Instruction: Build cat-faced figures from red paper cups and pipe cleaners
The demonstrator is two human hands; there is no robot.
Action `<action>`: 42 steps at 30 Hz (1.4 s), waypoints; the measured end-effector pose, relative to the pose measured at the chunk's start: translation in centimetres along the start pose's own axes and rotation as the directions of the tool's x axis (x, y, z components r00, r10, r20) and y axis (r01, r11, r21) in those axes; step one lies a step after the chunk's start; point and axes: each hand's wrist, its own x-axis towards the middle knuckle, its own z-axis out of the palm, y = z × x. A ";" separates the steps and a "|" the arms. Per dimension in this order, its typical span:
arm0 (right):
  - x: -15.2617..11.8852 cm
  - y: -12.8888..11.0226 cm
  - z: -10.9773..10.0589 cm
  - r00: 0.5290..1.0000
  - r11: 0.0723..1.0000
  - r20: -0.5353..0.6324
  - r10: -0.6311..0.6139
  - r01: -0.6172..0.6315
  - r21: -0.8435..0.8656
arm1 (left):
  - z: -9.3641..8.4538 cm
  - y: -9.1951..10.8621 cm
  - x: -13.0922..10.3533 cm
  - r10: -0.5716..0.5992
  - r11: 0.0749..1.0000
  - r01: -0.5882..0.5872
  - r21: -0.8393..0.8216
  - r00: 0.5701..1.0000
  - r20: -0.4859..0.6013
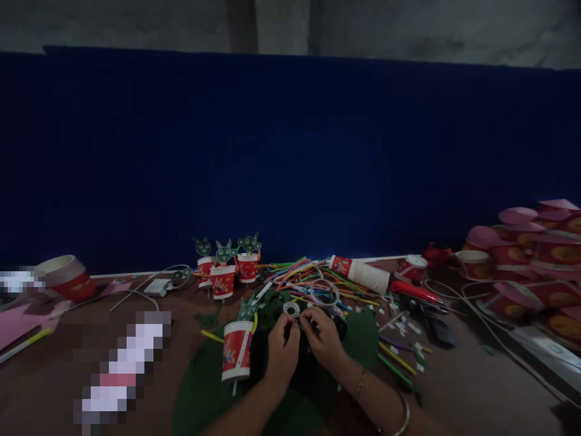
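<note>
My left hand [284,345] and my right hand [321,339] are close together at the lower middle, fingertips pinched toward each other. What lies between them is too small and dark to make out. Just beyond the fingertips is a white ring-shaped roll [291,309]. Left of my left hand, a red and white paper cup [236,351] has a green animal-face cutout [247,310] above it and a white stick below. Beneath my hands spreads dark green material [204,387].
Three decorated cups [222,283] stand behind. Colourful sticks [302,278] and a stack of cups [363,275] lie beyond my hands. A red-handled tool [420,292], paper scraps and cables are right. Pink-topped cups [512,260] pile up far right; more cups [66,278] stand left.
</note>
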 end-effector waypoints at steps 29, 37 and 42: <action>0.1 1.4 -0.1 0.961 0.916 -0.030 0.276 -0.253 0.311 | -0.2 -0.4 0.5 0.234 0.968 -0.221 0.120 0.967 -0.100; 0.3 0.1 -0.5 0.944 0.876 -0.011 0.329 -0.301 0.376 | -0.2 -0.1 0.6 0.164 0.986 -0.159 0.055 0.983 -0.087; 0.4 0.1 -0.5 0.930 0.830 0.057 0.362 -0.350 0.435 | -0.4 -0.1 0.7 0.087 0.995 -0.091 -0.038 0.993 -0.084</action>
